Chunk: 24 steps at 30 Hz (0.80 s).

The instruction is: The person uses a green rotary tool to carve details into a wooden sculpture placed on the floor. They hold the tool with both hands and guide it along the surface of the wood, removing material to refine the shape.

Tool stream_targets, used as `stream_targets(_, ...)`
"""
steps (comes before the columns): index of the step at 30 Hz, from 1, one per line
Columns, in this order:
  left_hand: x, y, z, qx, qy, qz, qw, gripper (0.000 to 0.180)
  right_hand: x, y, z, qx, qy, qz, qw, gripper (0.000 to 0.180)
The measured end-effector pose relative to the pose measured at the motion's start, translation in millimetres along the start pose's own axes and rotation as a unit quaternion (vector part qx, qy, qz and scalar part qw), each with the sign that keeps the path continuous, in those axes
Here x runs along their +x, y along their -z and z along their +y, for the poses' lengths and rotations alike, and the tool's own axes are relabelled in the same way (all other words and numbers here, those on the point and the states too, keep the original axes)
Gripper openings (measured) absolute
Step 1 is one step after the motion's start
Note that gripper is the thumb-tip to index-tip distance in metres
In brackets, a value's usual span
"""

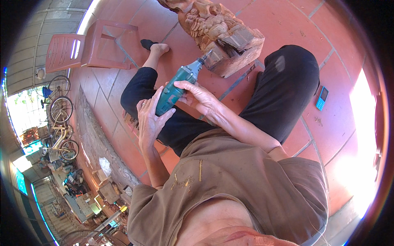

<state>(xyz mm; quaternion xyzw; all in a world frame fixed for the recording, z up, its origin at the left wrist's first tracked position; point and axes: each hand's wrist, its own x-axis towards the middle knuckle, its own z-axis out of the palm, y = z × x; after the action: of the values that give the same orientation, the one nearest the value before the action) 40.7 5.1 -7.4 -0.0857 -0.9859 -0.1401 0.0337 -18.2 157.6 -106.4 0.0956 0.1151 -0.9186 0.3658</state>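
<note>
A green die grinder with a grey metal nose is held between my two hands above my lap. My left hand closes round the rear of its body, thumb on the near side. My right hand grips the body farther forward, with the thumb lying along the top. Its tip points at the near end of a carved wooden piece; I cannot tell whether it touches the wood. That end is blocky, with a dark hollow, while the part beyond is densely carved.
A reddish plastic chair is at the far left, near one outstretched foot. On the tiled floor to the right lies a blue keypad phone. A long log, bicycles and cluttered tools line the left side.
</note>
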Motion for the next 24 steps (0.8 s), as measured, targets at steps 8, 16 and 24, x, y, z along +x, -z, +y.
stream_targets(8,1.8,1.2,-0.2,-0.002,-0.004,-0.006,1.000,0.081,-0.6,0.3,-0.4,0.007,-0.001,0.001,1.000,0.038)
stream_targets(16,2.3,0.7,-0.9,0.004,-0.001,-0.007,1.000,0.080,3.1,1.4,-2.0,-0.009,0.000,0.008,1.000,0.038)
stream_targets(24,2.5,1.9,0.1,0.003,-0.001,-0.009,1.000,0.080,1.1,-0.2,-1.5,0.007,-0.003,0.003,1.000,0.036)
